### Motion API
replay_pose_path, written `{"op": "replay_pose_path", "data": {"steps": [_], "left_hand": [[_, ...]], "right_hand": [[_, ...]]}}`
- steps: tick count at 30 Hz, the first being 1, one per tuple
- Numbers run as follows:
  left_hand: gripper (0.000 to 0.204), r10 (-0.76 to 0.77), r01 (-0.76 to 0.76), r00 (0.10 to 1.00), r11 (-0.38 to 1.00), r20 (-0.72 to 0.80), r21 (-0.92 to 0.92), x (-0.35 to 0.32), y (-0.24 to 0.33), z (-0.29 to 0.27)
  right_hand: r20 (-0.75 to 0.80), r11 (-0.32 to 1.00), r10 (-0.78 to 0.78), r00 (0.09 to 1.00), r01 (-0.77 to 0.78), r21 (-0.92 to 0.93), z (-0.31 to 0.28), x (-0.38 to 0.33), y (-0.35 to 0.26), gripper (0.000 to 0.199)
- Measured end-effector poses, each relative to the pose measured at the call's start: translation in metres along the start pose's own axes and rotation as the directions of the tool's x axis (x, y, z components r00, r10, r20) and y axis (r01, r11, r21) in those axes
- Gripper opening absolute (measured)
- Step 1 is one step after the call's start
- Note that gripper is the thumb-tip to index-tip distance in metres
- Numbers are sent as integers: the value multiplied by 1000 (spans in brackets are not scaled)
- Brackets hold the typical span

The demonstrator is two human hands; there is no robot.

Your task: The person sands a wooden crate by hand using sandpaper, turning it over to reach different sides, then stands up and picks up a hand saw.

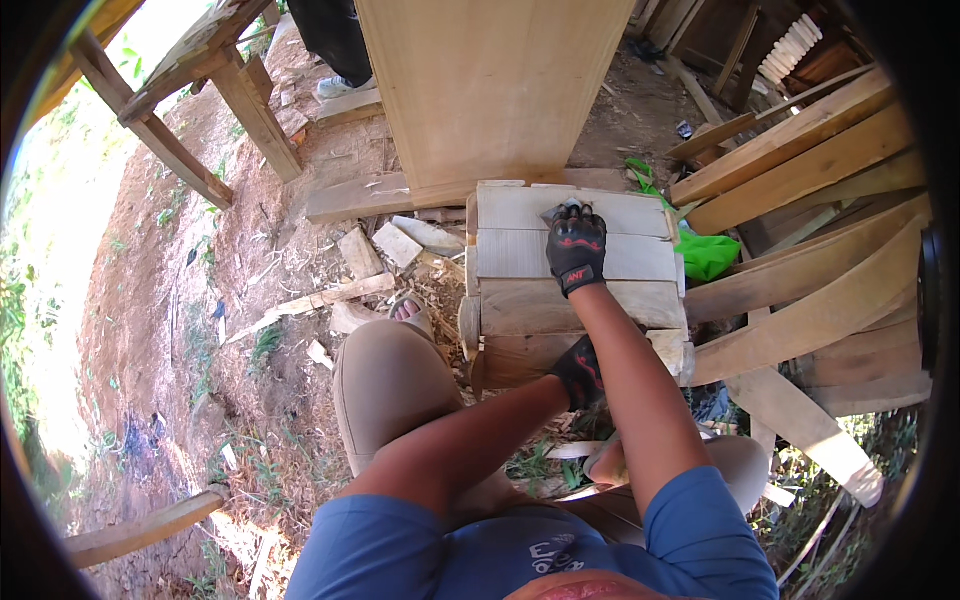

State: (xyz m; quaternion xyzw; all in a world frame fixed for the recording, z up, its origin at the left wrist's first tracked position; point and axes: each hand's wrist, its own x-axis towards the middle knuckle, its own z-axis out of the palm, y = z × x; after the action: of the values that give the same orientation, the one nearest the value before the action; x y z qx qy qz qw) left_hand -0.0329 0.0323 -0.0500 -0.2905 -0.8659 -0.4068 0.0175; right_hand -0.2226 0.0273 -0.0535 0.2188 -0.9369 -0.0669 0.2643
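Observation:
A slatted wooden piece (515,262) stands in front of me, its far boards paler and smoother than its near ones. On the pale far boards, my right hand (577,245) in a black glove presses down, fingers closed over a small grey sheet (550,212) that looks like sandpaper. My left hand (578,374), also gloved, rests against the near boards under my right forearm. That forearm covers part of it, and its fingers are mostly hidden.
A tall wooden panel (490,90) rises just beyond the slats. Stacked planks and curved boards (800,300) crowd the right, beside a green bag (706,254). Wood offcuts (398,244) litter the dirt on the left. A person's leg (335,40) shows near a rough wooden frame (200,75).

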Motion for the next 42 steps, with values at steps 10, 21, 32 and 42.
{"op": "replay_pose_path", "data": {"steps": [10,21,32,42], "left_hand": [[43,-65,90,995,895,73,-436,-2,-9,11],[45,-78,122,990,883,114,-454,-1,-17,20],[49,86,-117,986,967,142,227,14,3,-20],[73,254,-215,963,927,-93,309,10,2,-24]], "right_hand": [[77,999,41,996,-42,13,6,44,-11,19],[349,908,-126,929,-34,418,-69,55,-108,21],[-38,885,-382,923,378,273,27,72,-20,34],[306,997,28,952,-3,-82,49,40,221,31]]}}
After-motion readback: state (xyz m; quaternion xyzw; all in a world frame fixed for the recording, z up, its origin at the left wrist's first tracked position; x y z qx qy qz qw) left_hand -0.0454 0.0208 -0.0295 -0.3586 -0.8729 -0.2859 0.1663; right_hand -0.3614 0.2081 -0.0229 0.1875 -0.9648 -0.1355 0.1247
